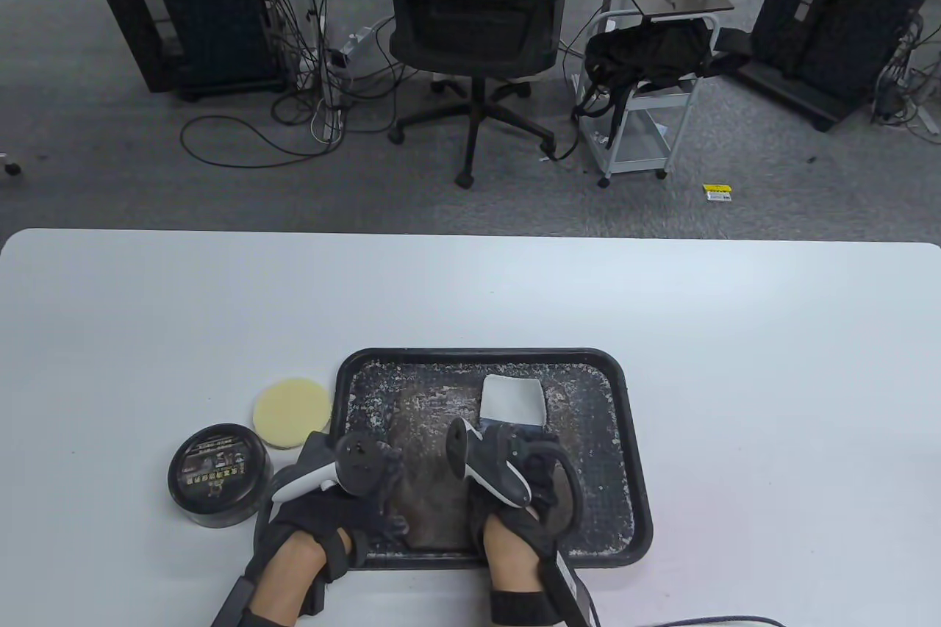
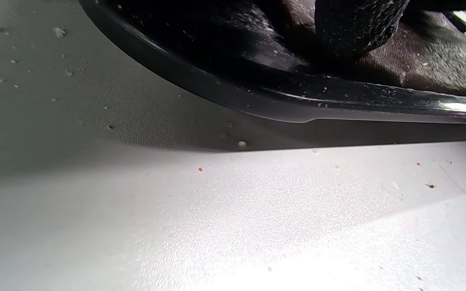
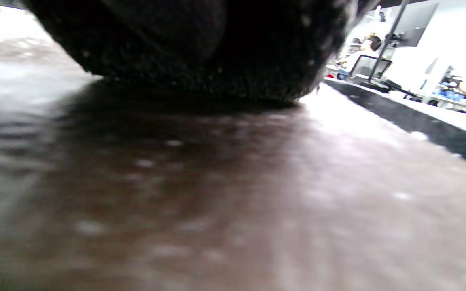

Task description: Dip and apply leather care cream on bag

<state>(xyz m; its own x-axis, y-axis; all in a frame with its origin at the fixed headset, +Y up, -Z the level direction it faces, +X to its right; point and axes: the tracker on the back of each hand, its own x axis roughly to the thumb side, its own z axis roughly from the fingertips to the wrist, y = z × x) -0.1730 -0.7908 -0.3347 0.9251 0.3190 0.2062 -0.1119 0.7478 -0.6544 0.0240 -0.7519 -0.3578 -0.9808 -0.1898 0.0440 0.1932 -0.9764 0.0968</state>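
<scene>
Hands (image 1: 367, 502) (image 1: 514, 487), 2 of them, rest on the brown bag (image 1: 430, 465) inside the tray (image 1: 632, 450), likely steadying it; finger curl cannot be told. Closed cream tin (image 1: 217, 474) sits left of the tray.

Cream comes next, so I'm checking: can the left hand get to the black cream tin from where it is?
Probably yes: the cream tin sits on bare table just left of the left hand, nothing between, though its lid is on.
</scene>
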